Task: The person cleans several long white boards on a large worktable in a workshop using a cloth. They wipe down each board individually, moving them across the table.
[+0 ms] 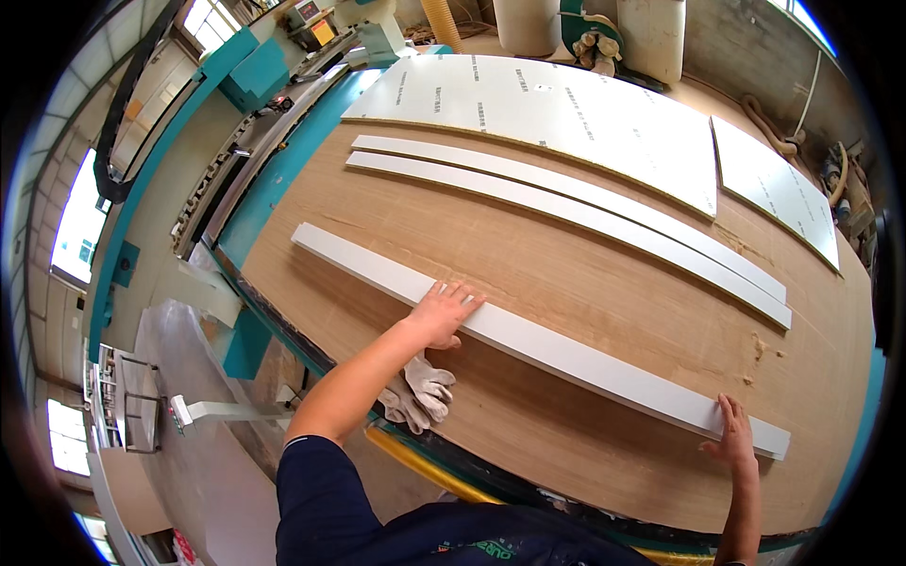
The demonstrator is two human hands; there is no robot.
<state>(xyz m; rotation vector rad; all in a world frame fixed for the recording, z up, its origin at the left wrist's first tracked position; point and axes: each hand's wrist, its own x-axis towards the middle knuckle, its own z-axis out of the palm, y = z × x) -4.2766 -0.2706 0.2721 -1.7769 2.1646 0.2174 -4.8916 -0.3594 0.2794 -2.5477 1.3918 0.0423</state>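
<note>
A long white board strip [576, 356], seemingly a stack of narrow strips, lies slantwise across the wooden tabletop in front of me. My left hand [441, 316] rests over its left-middle part, fingers across the top and thumb by the near edge. Close to the strip's right end, my right hand [731, 434] is closed over it, fingers on top and thumb at the near side. A pair of pale work gloves [425, 389] lies at the table's near edge, below my left hand.
Two narrow white strips [566, 222] lie side by side farther back. Behind them sit a large white printed panel [528, 104] and a smaller panel [774, 184]. Sawdust [755, 354] is scattered at the right. Teal machinery [250, 75] stands left; a yellow bar [429, 462] runs along the near edge.
</note>
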